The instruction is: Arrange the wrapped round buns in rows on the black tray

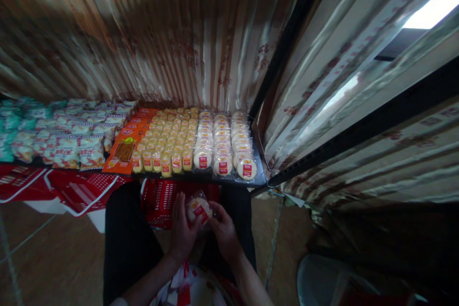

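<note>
Between my two hands, in front of the shelf edge, is a round wrapped cake [199, 210] in clear film with a red label. My left hand [182, 227] grips its left side, the thumb lying on the lower front. On the right side, the fingers of my right hand [223, 229] pinch the wrapper. Above them, rows of the same round wrapped cakes [223, 165] stand at the right end of the black shelf [260, 172]. Small yellow wrapped cakes [167, 165] fill the rows to their left.
Orange snack packets [124, 150], white-and-blue bags [91, 150] and green packets [7, 129] line the shelf further left. Red baskets [82, 189] sit below it. A black post [283, 43] rises at the shelf's right corner, before pleated curtains [150, 43]. A grey tub [315, 279] stands lower right.
</note>
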A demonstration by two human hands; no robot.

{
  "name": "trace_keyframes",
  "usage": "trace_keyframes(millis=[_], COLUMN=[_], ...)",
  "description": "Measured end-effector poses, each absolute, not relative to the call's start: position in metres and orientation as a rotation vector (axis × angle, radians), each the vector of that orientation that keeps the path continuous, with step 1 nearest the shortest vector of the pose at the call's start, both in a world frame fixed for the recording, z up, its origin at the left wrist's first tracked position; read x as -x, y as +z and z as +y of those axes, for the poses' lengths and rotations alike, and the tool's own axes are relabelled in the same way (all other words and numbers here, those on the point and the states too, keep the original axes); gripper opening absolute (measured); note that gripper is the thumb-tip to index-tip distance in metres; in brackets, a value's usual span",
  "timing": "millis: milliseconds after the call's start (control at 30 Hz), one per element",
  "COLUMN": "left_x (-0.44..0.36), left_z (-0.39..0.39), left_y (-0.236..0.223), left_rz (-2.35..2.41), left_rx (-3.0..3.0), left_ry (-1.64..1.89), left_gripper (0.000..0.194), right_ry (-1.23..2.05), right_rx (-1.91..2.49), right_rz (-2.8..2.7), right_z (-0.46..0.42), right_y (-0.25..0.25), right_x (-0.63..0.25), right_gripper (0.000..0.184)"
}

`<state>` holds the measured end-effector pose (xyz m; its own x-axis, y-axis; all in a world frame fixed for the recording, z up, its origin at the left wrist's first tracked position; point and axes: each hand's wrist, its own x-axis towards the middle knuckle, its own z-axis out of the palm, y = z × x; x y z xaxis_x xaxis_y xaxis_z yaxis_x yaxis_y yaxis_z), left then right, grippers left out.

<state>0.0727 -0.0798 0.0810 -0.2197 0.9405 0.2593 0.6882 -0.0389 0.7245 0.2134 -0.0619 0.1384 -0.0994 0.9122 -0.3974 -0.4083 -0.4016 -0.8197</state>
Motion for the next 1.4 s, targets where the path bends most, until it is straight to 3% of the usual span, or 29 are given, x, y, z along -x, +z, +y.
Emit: trace_keyframes(millis=[467, 833, 1100, 1400], left_x=[-0.088, -0.102, -0.099, -0.083], left_z=[-0.072, -0.054, -0.032, 0.005], left_y=[0.101, 0.117, 0.12, 0.139], left_rz=[1.648, 1.638, 1.65, 1.759], left_rx=[-1.018, -1.091, -1.245, -1.406], left_ry=[1.179, 1.172, 1.168, 1.202], left_gripper=[0.063, 0.061, 0.035, 0.033], right_ry=[1.611, 1.391, 1.291, 1.052], right_rx=[1.14, 1.27, 1.296, 1.445], right_rz=[-0.631, -0.804, -0.889, -1.046], right_z=[-0.059, -0.052, -0.045, -0.021], right_y=[0.143, 0.128, 0.123, 0.131], right_x=[-0.215, -0.233, -0.23, -0.215], right_gripper=[0.041, 0.033, 0.035, 0.038])
